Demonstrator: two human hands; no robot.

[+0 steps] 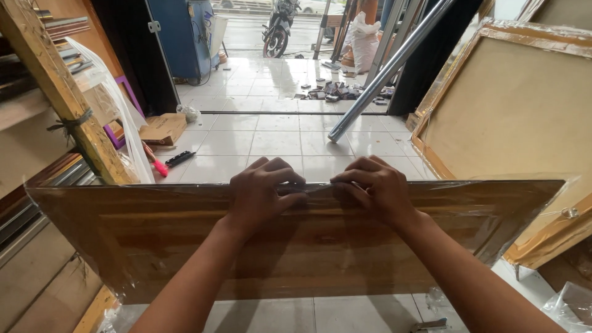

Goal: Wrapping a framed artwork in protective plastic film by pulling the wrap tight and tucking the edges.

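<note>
The wooden panel (296, 246), sheathed in clear plastic film (493, 209), stands on edge across the foreground. The left hand (262, 194) and the right hand (373, 188) sit side by side at the middle of its top edge, fingers curled and pinching the film there. The step in hand appears to be working the film at that edge; the next move likely calls for a firm two-handed grip. Beyond lie a tiled floor (277, 142), a leaning metal pipe (382, 77) and a parked motorcycle (277, 28).
</note>
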